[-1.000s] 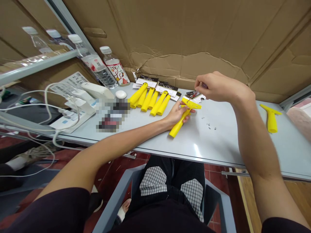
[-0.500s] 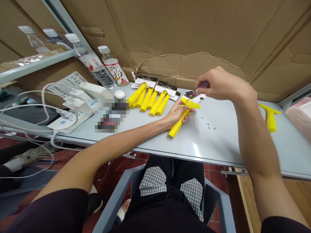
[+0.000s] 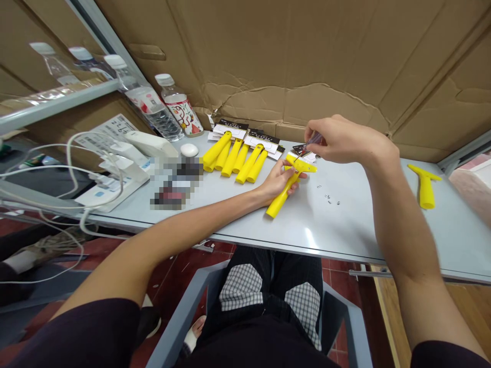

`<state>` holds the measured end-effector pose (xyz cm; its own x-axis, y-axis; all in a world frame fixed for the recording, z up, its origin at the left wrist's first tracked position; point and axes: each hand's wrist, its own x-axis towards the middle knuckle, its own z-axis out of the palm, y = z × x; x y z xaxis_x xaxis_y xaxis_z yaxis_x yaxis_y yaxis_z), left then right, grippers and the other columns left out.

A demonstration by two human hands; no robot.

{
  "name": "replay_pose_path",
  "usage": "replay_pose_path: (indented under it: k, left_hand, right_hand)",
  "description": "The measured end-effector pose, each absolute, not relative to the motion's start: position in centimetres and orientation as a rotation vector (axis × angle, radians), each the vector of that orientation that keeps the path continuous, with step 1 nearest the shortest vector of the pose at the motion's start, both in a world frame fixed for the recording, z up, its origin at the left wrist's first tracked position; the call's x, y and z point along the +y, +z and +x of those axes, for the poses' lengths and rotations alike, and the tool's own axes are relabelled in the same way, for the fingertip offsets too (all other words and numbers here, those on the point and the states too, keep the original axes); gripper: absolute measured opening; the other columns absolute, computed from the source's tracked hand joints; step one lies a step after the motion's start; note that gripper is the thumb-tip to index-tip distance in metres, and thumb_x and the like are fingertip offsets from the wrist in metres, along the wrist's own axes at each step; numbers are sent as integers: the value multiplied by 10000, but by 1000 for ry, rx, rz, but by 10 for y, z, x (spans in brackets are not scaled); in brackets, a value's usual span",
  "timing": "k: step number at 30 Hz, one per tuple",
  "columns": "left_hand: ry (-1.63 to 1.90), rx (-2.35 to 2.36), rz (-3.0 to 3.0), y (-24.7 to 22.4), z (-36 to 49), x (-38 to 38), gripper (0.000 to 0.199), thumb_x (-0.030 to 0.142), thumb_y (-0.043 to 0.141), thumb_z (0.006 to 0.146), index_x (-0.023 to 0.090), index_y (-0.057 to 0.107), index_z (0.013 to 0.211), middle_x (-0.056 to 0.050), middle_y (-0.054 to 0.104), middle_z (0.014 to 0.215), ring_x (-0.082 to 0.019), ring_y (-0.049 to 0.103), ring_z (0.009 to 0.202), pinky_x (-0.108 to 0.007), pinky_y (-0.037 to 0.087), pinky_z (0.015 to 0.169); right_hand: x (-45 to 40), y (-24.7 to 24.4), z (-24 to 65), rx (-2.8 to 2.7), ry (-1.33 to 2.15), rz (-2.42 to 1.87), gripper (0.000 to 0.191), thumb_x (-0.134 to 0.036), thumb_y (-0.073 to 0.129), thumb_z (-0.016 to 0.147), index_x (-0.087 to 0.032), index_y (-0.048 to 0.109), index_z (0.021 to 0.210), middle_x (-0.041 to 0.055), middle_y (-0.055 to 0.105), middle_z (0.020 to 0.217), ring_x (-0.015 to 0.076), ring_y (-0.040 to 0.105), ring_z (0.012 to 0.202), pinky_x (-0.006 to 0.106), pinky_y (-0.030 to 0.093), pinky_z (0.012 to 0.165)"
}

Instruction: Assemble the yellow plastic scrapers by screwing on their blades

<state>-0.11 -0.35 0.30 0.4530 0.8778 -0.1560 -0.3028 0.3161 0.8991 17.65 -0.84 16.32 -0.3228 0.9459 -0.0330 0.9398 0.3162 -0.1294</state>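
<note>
My left hand (image 3: 282, 179) is wrapped round a yellow T-shaped scraper (image 3: 283, 200), whose wide head points away from me and whose handle slants down toward the table's front. In my right hand (image 3: 332, 137) is a screwdriver (image 3: 315, 138) with a dark translucent handle. Its thin shaft slopes down to the left, with the tip at the scraper's head; the exact contact is too small to make out. Several small screws (image 3: 328, 198) lie on the table to the right of the scraper. Another yellow scraper (image 3: 426, 190) rests at the far right.
Several yellow handles (image 3: 230, 159) lie beside black-and-white cards (image 3: 263, 140) at the back. A white oval object (image 3: 189, 150), a power strip (image 3: 115, 186) with cables, and bottles (image 3: 183, 110) stand on the left. A cardboard wall (image 3: 284, 61) borders the grey table (image 3: 245, 225).
My right hand has lowered slightly and shifted a little left, its grip on the screwdriver turned. My left hand and the scraper have stayed in place.
</note>
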Motion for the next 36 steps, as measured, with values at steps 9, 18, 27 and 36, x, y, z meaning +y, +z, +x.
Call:
replay_pose_path:
  k: [9, 18, 27, 36]
  left_hand:
    - [878, 743, 915, 1, -1, -3, 166, 205, 543, 1118, 283, 396, 1115, -46, 799, 945, -97, 536, 504, -212, 330, 475]
    - [868, 749, 936, 1, -1, -2, 155, 197, 490, 1137, 282, 365, 1102, -42, 808, 938, -87, 544, 499, -209, 332, 471]
    - [869, 741, 927, 1, -1, -1, 168, 195, 518, 1121, 281, 375, 1111, -44, 803, 948, -89, 539, 499, -203, 335, 475]
    - [870, 762, 944, 3, 0, -3, 153, 193, 488, 1141, 278, 367, 1101, -40, 799, 934, -86, 538, 496, -212, 331, 467]
  right_hand:
    - [-6, 161, 180, -2471, 148, -1826, 321, -561, 674, 1002, -282, 732, 1149, 110, 774, 1080, 294, 698, 915, 389, 464, 720]
    - [-6, 162, 178, -2468, 102, -1871, 225, -444, 664, 1029, -250, 774, 1057, 119, 768, 1102, 268, 701, 893, 373, 452, 693]
    - [-4, 159, 181, -2501, 135, -1849, 254, -383, 697, 970, -276, 708, 1199, 103, 782, 1154, 275, 709, 885, 379, 458, 688]
    - [-7, 162, 176, -2454, 89, -1850, 254, -468, 664, 1023, -255, 796, 979, 117, 767, 994, 272, 688, 826, 394, 443, 663]
